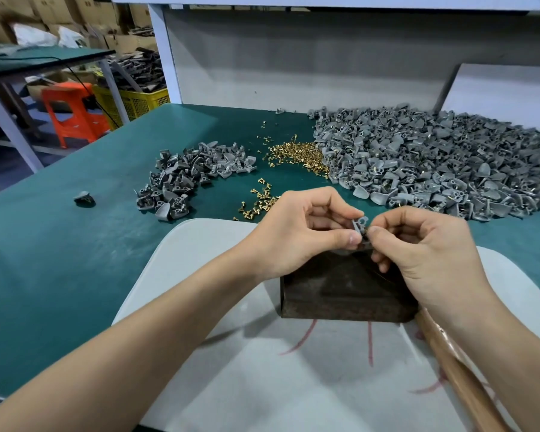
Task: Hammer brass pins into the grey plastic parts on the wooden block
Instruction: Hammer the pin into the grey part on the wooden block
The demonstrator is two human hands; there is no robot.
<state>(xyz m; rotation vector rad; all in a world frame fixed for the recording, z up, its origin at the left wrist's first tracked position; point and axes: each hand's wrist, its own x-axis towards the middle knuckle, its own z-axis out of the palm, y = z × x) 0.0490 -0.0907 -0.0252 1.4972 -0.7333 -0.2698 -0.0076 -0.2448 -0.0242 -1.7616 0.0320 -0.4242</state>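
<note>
My left hand (306, 232) pinches a small grey plastic part (360, 226) between thumb and fingers, just above the far edge of the dark wooden block (340, 291). My right hand (424, 247) meets it from the right, its thumb and forefinger pinched at the part; any pin between them is hidden. Loose brass pins (300, 155) lie in a heap beyond the hands, with a smaller scatter of pins (259, 201) nearer. A wooden hammer handle (455, 372) lies under my right forearm; its head is out of sight.
A huge heap of grey parts (434, 163) fills the right of the green mat (75, 244), and a smaller heap of parts (187, 176) lies left of the pins. One stray part (84, 198) sits far left. A white sheet (262, 369) lies under the block. A grey back panel (293, 57) closes the bench.
</note>
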